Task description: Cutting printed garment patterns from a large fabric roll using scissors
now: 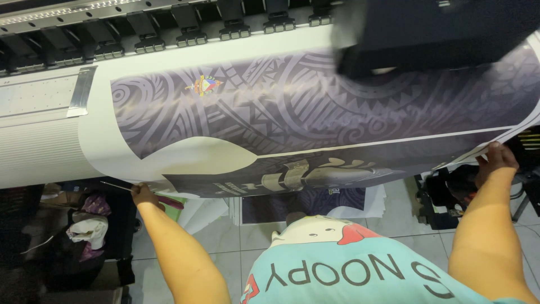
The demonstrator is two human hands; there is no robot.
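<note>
Below printed sheet (315, 118), stacked prints (315, 201), clothes heap (90, 228)

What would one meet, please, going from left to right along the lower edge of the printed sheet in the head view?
Pile of cloths → left hand with a thin scissor-like tool at the sheet's edge → stack of printed sheets on the floor → right hand in a grip on the printed sheet's right corner.
</note>
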